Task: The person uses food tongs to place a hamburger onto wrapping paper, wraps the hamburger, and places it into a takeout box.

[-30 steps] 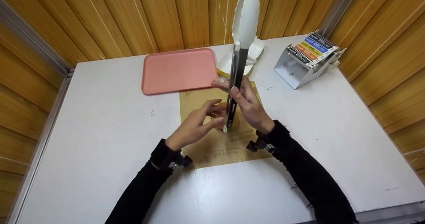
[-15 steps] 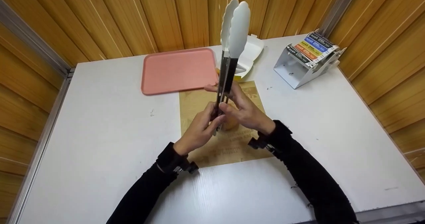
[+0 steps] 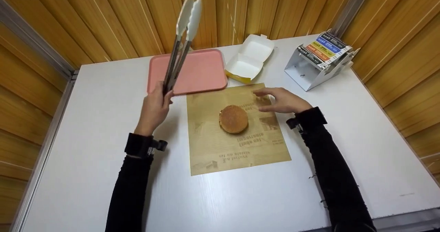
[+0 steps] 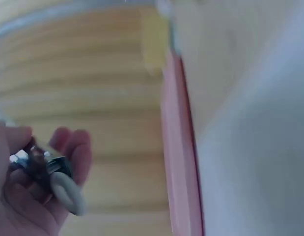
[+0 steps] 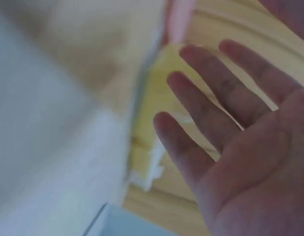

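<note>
My left hand point(image 3: 154, 108) grips a pair of tongs point(image 3: 178, 55) by the handles, held up in front of the pink tray with the white scalloped tips pointing up. In the left wrist view the fingers curl round the tongs point(image 4: 67, 192). My right hand point(image 3: 283, 100) holds nothing; its fingers are spread above the right part of the brown paper sheet point(image 3: 209, 153), as the right wrist view of the palm point(image 5: 262, 157) also shows. On that printed paper lies a round burger point(image 3: 233, 119), its browned bun top facing up, to the left of my right hand.
The pink tray point(image 3: 202, 72) lies at the back of the white table point(image 3: 103, 139). To its right stands an opened burger box point(image 3: 244, 65), white inside and yellow outside. A white rack point(image 3: 304, 75) with several coloured boxes is at the back right. Wood-panel walls rise behind.
The tongs have passed from my right hand to my left, which has carried them left and back. My right hand has released them and moved right, and the burger is now in full view.
</note>
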Tool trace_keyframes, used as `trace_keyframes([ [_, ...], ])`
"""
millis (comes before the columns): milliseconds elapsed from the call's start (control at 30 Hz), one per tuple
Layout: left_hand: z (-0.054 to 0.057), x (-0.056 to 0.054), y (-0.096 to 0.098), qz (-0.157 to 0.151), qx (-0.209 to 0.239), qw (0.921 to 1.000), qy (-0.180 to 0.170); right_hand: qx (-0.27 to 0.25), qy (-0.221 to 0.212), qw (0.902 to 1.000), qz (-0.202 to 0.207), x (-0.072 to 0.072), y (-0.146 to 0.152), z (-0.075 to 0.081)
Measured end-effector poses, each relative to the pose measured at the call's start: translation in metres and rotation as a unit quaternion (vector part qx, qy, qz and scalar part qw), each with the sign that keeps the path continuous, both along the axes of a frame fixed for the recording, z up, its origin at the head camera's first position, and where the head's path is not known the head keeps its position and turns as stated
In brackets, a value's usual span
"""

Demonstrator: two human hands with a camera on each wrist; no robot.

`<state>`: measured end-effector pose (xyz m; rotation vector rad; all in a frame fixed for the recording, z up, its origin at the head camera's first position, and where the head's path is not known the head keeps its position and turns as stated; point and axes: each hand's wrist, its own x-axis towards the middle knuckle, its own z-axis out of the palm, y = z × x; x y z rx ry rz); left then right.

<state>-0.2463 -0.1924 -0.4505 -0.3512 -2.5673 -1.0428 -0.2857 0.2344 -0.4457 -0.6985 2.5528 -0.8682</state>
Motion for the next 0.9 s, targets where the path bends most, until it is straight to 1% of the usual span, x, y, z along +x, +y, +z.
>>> trace_keyframes([
  [33, -0.004, -0.002, -0.009, 0.017, -0.032, 0.9993, -0.006, 0.012, -0.005, 0.9999, 0.0, -0.003, 0.003, -0.006],
  [100, -0.011, -0.006, -0.022, 0.043, -0.089, 0.995, -0.018, 0.028, -0.007, 0.9996, 0.004, -0.008, 0.009, -0.014],
  [167, -0.018, -0.01, -0.032, 0.061, -0.117, 0.9907, -0.031, 0.033, -0.003, 0.9994, 0.007, -0.01, 0.011, -0.017],
  [267, -0.024, -0.014, -0.042, 0.088, -0.125, 0.9872, -0.046, 0.032, 0.001, 0.9995, 0.003, -0.011, 0.013, -0.018],
  [367, -0.028, -0.017, -0.05, 0.105, -0.116, 0.9859, -0.06, 0.027, -0.003, 0.9996, -0.001, -0.011, 0.013, -0.018],
  [500, -0.03, -0.018, -0.058, 0.112, -0.115, 0.9844, -0.072, 0.032, -0.006, 0.9994, -0.006, -0.011, 0.012, -0.02],
  [633, -0.032, -0.018, -0.064, 0.109, -0.12, 0.9827, -0.09, 0.044, -0.006, 0.999, -0.007, -0.012, 0.012, -0.023],
  [767, -0.033, -0.016, -0.068, 0.101, -0.124, 0.9813, -0.107, 0.05, -0.005, 0.9987, -0.006, -0.012, 0.01, -0.025],
  [900, -0.034, -0.014, -0.07, 0.088, -0.125, 0.9813, -0.116, 0.058, -0.007, 0.9983, -0.006, -0.012, 0.009, -0.027],
])
